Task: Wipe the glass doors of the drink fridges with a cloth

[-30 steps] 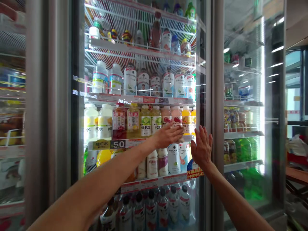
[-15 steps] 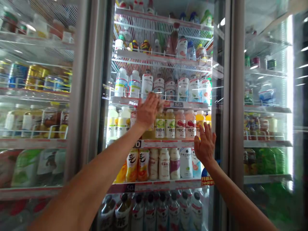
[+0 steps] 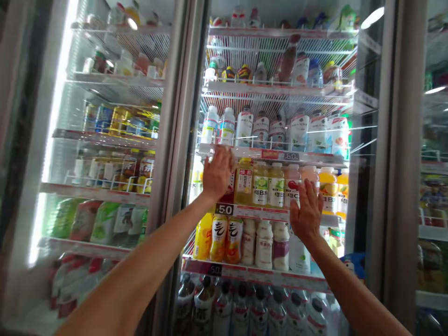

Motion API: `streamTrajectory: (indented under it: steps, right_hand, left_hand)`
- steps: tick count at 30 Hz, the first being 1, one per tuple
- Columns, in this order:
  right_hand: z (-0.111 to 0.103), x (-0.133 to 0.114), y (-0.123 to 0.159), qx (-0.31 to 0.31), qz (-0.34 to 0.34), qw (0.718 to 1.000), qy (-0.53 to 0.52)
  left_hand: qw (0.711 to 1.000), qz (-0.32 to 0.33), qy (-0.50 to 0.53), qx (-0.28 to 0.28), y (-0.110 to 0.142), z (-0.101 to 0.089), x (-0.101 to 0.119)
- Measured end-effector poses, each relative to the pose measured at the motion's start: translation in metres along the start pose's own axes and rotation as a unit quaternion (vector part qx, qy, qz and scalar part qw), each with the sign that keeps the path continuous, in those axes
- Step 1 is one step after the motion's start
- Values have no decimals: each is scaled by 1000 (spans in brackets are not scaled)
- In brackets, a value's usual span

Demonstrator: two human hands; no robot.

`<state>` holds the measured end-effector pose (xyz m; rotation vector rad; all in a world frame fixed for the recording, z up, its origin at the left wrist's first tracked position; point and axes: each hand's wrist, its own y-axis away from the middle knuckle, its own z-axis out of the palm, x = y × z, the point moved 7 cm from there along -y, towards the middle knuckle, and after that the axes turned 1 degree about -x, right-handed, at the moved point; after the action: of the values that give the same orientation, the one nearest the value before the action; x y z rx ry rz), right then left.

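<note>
In the head view, my left hand (image 3: 217, 171) lies flat with its fingers out on the glass door (image 3: 364, 112) of a drinks fridge. It covers part of the bottles beside a yellow-capped bottle (image 3: 244, 182). Its edges are smeared by motion, and what is under the palm is hidden. My right hand (image 3: 308, 212) is also open, palm towards the glass, fingers raised. It overlaps the pink-drink bottles (image 3: 292, 179) and is left of the orange-drink bottles (image 3: 328, 186). Both arms reach up from the bottom corners.
Metal door frames (image 3: 180, 116) stand left and right of this glass. A second fridge section with cans and bottles (image 3: 119, 168) shows at the left, another (image 3: 434, 200) at the right. Price strips (image 3: 259, 212) line the shelves. Dark-capped bottles (image 3: 241, 308) fill the bottom shelf.
My left hand has swept left and up across the glass, away from my right hand. My right hand stays raised, shifting slightly against the bottles. The view has turned left, showing more of the left section.
</note>
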<state>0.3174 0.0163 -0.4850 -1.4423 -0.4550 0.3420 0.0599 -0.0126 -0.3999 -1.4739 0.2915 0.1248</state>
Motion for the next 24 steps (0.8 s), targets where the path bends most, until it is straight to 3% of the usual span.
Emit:
streamTrajectory:
  steps: [2,3,5,7,8,9,12,13,14,15,18,20,22,24]
  right_hand:
    - [3,-8,-2,-4,-1,1000,-9]
    - [3,-11,-3,-7,0,1000,-13]
    - [4,-15,-5,-8,2,1000,-19]
    - [4,-16,-6,-2,5,1000,-22]
    - [4,-16,-7,2,5,1000,-21]
    - [5,-17,-8,7,4,1000,-21]
    - [7,-22,-13,22,-17,999,-20]
    - [8,-23,-15,23,-24,999,-18]
    - [8,-23,-18,24,-28,999,-15]
    - [9,-22,-21,24,-28,999,-12]
    - [7,-9,-27,28,-10,1000,2]
    - [6,1,-28,31,4,999,10]
    - [5,10,-28,26,14,999,15]
    - [5,18,-27,19,16,1000,17]
  left_hand:
    - [992,116,16,-48,8,4,11]
    - [992,117,13,-52,9,3,6]
    - [1000,-3,-18,-13,5,-4,-23]
    - [989,-135,-50,24,7,-12,-48]
    - [987,-150,-58,26,9,-13,-50]
    - [991,-118,-59,13,10,-11,-42]
    - [988,134,-26,-65,16,0,9]
    - [978,190,-17,-83,16,2,19]
    - [976,198,-16,-90,11,2,20]
    - [984,158,-23,-83,1,1,12]
    - [995,-85,-56,-14,-32,-8,-32]
    - [987,-151,-54,9,-42,-6,-36]
    - [997,-67,-28,-16,-49,5,-7]
    - [992,103,11,-70,-50,18,37]
